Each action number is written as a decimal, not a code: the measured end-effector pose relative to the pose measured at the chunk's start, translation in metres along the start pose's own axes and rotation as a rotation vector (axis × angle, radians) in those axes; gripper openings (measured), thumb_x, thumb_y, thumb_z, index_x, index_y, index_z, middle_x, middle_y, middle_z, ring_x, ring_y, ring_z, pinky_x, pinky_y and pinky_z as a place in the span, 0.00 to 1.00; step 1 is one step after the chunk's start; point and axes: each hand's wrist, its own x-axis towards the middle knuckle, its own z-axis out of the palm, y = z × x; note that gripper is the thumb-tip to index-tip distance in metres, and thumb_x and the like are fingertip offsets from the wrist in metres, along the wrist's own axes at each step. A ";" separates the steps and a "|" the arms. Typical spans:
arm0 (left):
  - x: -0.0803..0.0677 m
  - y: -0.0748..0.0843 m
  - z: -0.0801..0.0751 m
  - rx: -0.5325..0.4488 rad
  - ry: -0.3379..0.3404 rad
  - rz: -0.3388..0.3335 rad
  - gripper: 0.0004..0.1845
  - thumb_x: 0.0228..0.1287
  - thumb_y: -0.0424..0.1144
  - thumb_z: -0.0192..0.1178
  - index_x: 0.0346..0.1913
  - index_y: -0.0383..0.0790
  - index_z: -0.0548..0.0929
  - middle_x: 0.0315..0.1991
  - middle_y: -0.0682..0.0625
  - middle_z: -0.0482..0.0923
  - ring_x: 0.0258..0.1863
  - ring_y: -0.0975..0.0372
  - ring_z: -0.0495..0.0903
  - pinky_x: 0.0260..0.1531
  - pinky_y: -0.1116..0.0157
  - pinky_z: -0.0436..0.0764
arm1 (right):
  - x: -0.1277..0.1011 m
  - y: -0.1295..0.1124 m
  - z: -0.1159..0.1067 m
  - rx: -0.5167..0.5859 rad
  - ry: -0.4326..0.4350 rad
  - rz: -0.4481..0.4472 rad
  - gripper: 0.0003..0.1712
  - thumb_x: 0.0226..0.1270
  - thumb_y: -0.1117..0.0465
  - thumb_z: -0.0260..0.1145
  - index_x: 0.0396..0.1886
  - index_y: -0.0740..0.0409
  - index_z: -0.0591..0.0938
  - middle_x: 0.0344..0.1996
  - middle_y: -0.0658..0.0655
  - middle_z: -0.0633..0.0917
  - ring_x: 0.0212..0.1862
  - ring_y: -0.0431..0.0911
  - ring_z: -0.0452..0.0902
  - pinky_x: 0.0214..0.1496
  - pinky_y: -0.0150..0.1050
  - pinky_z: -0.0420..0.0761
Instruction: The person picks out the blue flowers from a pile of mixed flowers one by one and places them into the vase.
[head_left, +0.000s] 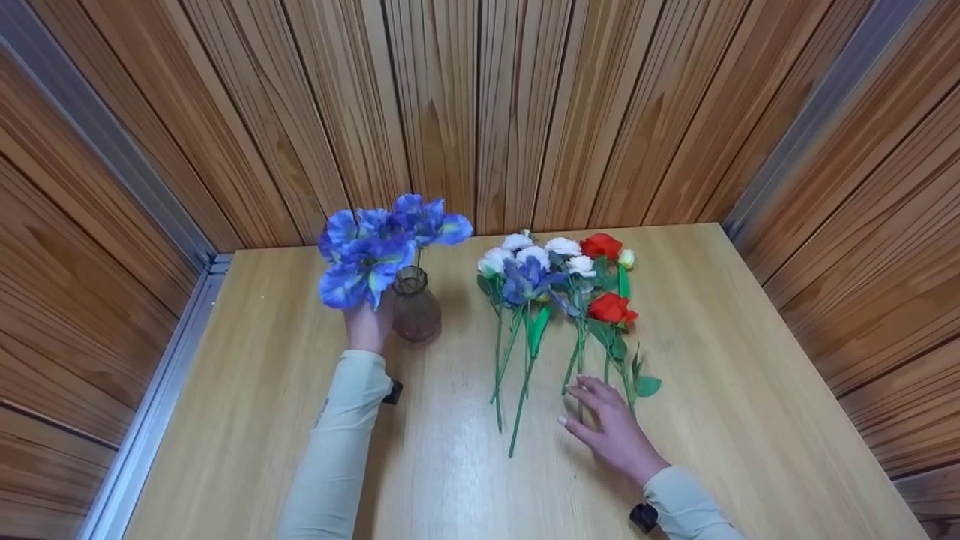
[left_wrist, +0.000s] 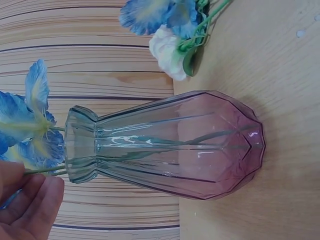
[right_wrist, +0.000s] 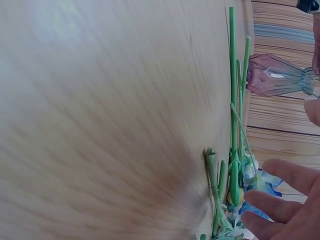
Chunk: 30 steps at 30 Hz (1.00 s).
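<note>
A: Item one, the glass vase (head_left: 415, 309). Condition?

B: Clear glass, faceted, tinted pink to purple over the wide lower body and near colourless at the narrow neck and flared rim. It stands upright on the wooden table (head_left: 735, 390), towards the back left, well apart from the loose stems. The left wrist view shows thin green stems running down inside it.

A: Item two, the blue flowers (head_left: 373, 252).

B: A bunch of blue blooms with pale yellow-white centres, standing above the vase mouth and spreading left of it. Petals look like cloth.

A: Left hand (head_left: 367, 327)?

B: Just left of the vase, under the blooms. In the left wrist view its fingers (left_wrist: 35, 210) are curled by the rim, with a green stem running past them. Whether they actually pinch that stem I cannot tell.

A: Item three, the loose lot.

B: Loose flowers (head_left: 559, 279) lying flat on the table right of the vase, heads towards the wall, stems towards the person: white blooms, one blue, two red roses (head_left: 609, 307), one small pale yellow bud (head_left: 626, 259). Green stems and leaves, partly overlapping.

A: Right hand (head_left: 609, 426)?

B: Palm down, fingers straight and spread, holding nothing. The fingertips lie at the lower ends of the stems under the red roses, touching or just beside them.

A: Surroundings?

B: Wood-panelled walls on three sides, metal strips in the corners. Both arms wear pale sleeves.
</note>
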 end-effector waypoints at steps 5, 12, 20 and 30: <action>0.002 0.000 0.002 -0.007 0.045 0.019 0.04 0.56 0.23 0.51 0.34 0.30 0.70 0.35 0.40 0.71 0.39 0.49 0.71 0.46 0.52 0.72 | -0.001 0.000 0.000 -0.006 0.000 -0.005 0.37 0.59 0.36 0.64 0.60 0.55 0.78 0.67 0.60 0.67 0.69 0.59 0.56 0.68 0.63 0.53; 0.008 -0.001 0.003 -0.102 0.050 -0.047 0.04 0.62 0.28 0.55 0.40 0.32 0.73 0.40 0.42 0.73 0.44 0.53 0.72 0.49 0.56 0.72 | -0.001 0.001 -0.001 -0.006 0.008 -0.016 0.36 0.60 0.38 0.65 0.60 0.56 0.78 0.67 0.62 0.67 0.69 0.60 0.55 0.67 0.64 0.54; 0.003 -0.005 0.003 -0.073 0.074 0.042 0.06 0.63 0.25 0.55 0.43 0.28 0.74 0.43 0.37 0.75 0.48 0.48 0.73 0.53 0.54 0.71 | 0.000 0.000 -0.001 -0.006 0.006 -0.016 0.37 0.60 0.37 0.65 0.60 0.57 0.78 0.67 0.63 0.67 0.69 0.60 0.55 0.67 0.63 0.54; 0.003 -0.009 0.005 -0.150 0.108 0.069 0.06 0.69 0.29 0.51 0.43 0.28 0.76 0.40 0.38 0.77 0.45 0.50 0.76 0.49 0.55 0.74 | -0.001 0.001 0.000 -0.007 -0.001 0.001 0.37 0.60 0.36 0.64 0.61 0.56 0.77 0.67 0.61 0.66 0.69 0.60 0.54 0.67 0.64 0.54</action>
